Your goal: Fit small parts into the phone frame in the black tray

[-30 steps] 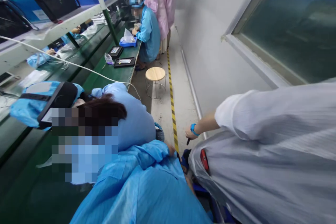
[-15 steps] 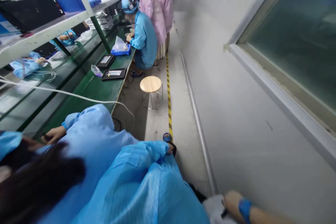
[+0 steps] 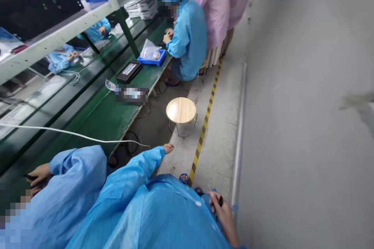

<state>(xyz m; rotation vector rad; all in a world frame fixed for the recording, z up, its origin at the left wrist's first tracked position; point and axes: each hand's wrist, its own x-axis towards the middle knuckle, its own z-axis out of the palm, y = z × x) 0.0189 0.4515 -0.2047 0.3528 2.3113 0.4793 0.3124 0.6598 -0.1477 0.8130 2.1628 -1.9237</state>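
My left hand [image 3: 168, 148] reaches forward beyond the green bench's edge, over the floor, near a round wooden stool [image 3: 181, 110]. Its fingers look loosely stretched, and I see nothing in them. Low on the right, close to my blue gown [image 3: 163, 210], my right hand [image 3: 221, 211] is closed around a slim tool [image 3: 220, 201] with a dark end and a thin metal tip pointing up. The fingers cover most of it, so its exact kind is unclear.
A co-worker's sleeve [image 3: 76, 190] lies close on my left at the green bench [image 3: 102, 118]. A white cable [image 3: 87, 137] crosses there. Farther along are a black tray [image 3: 128, 72], a blue bin [image 3: 152, 61] and a seated person [image 3: 188, 41]. A grey wall [image 3: 292, 124] runs along the right.
The view has turned down and to the right. My left hand has moved out from beside my gown. A right hand with a slim tool now shows by the gown; the tool was not visible before.
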